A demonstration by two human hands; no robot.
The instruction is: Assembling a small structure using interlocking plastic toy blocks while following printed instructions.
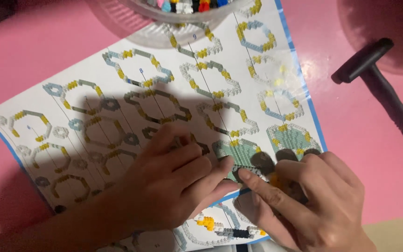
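Observation:
My left hand point(173, 179) and my right hand point(311, 198) meet at the lower middle of the head view, over a printed instruction sheet point(164, 93) with pictures of brick-built rings. Between the fingertips sits a small green and grey brick assembly point(247, 163) with yellow pieces. Both hands pinch it from either side, the left thumb and right forefinger touching its front edge. Most of the assembly is hidden under the fingers.
A clear bowl point(183, 14) with several coloured small bricks stands at the top edge, on the sheet's far end. A black hammer-shaped tool point(383, 88) lies on the pink table point(33, 46) at the right. A pink round object point(383, 28) sits in the top right corner.

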